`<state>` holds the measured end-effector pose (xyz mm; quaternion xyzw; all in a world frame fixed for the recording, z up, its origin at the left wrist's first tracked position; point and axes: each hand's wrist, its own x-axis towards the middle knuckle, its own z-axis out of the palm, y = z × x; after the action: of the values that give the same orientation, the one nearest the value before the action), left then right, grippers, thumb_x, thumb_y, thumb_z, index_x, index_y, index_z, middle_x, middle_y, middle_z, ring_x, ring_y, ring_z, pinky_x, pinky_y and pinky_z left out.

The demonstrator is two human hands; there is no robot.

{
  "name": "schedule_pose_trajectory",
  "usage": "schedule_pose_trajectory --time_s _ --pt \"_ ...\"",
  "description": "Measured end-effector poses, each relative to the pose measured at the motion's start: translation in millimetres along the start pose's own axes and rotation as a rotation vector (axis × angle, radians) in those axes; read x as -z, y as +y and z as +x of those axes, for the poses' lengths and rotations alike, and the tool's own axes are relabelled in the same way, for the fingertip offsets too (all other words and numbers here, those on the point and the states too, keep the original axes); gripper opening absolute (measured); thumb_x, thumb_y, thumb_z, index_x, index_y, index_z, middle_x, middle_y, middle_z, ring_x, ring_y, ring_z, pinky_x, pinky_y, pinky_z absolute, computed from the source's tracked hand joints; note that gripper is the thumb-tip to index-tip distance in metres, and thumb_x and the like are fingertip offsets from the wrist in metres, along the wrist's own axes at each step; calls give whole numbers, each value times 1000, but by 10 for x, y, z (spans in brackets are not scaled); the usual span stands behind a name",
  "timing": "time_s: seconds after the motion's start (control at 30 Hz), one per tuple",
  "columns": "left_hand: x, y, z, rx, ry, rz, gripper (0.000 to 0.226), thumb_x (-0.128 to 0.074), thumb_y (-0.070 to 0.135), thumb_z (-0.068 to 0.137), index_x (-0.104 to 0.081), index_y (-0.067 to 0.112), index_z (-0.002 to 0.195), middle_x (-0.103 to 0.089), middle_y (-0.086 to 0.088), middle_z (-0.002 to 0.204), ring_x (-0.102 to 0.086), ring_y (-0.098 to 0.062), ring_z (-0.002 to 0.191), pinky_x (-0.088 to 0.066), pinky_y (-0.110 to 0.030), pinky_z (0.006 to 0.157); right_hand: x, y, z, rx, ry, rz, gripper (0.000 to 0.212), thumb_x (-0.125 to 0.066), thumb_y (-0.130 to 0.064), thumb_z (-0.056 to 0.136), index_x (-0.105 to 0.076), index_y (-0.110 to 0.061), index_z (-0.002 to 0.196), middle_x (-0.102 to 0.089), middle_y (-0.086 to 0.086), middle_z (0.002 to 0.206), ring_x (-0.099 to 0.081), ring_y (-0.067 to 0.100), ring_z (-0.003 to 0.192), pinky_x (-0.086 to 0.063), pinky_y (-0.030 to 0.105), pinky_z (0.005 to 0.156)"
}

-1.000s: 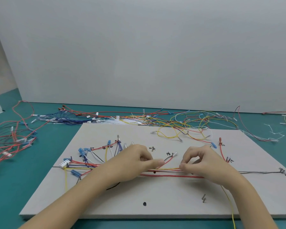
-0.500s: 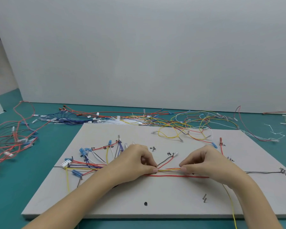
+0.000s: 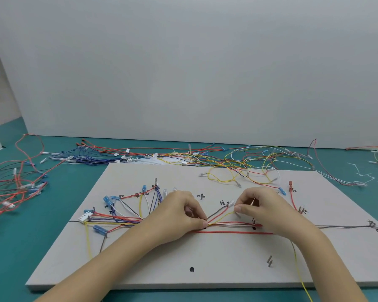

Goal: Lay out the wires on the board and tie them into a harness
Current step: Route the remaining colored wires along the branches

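Right hand lifted off the bundle, now pinching a yellow wire; left hand still pinches the bundle on the board

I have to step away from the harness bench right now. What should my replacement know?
Left hand pinches the wire bundle at mid-board. Right hand pinches a yellow wire lifted off the bundle. Wires fan out left to the white connector on the board. No tie shows on the bundle. Loose wires lie behind the board; cable ties wait far right.
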<state>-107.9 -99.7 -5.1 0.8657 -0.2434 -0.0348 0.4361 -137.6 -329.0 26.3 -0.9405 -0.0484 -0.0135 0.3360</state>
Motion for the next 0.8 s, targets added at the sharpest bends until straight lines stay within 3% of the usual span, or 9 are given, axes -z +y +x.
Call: schedule_pose_trajectory --time_s 0.2,0.37,0.47,0.53,0.63,0.73,0.8 --pt "-7 23 -11 -59 2 60 7 -80 21 75 -76 24 71 -64 12 78 -59 -3 73 -41 -11 64 38 -22 72 -183 65 180 16 -84 -22 71 -73 -12 64 -61 -6 49 -43 3 38 -33 14 38" --pt "-2 18 -16 -52 0 40 7 -80 20 75 -76 24 70 -64 13 77 -58 -9 72 -43 -16 63 31 -126 212 -189 -26 -13 22 -73 -17 83 -69 -23 62 -65 -4 64 -57 12 64 -45 26 61" --pt "1 12 -14 -43 1 31 7 -81 21 75 -76 25 70 -63 12 79 -59 -11 75 -42 -13 62 0 -232 344 -200 -32 -75 21 -73 -17 83 -69 -22 63 -66 -5 67 -56 9 65 -41 24 57" --pt "2 10 -9 -38 3 25 7 -81 21 74 -77 25 71 -63 10 80 -59 -11 75 -41 -12 62 -30 -311 445 -228 -56 -110 11 -76 -20 81 -73 -14 72 -71 3 78 -61 16 74 -48 27 65" --pt "3 10 -11 -27 2 2 7 -82 21 74 -77 25 71 -63 8 82 -61 -13 74 -41 -11 62 -79 -412 587 -266 -79 -185 28 -79 -26 77 -71 -5 93 -70 9 91 -64 26 92 -49 31 78" --pt "8 11 -16 -21 -4 -1 6 -81 21 76 -78 26 72 -63 8 84 -61 -15 75 -42 -14 64 -143 -493 707 -278 -110 -264 35 -79 -29 78 -65 -5 99 -63 8 90 -60 27 92 -46 29 74" --pt "17 6 -17 -24 -7 7 7 -79 23 78 -78 27 73 -62 9 85 -61 -13 76 -41 -12 64 -202 -536 769 -278 -135 -302 28 -78 -29 78 -60 -9 87 -57 5 81 -55 26 84 -42 27 65"
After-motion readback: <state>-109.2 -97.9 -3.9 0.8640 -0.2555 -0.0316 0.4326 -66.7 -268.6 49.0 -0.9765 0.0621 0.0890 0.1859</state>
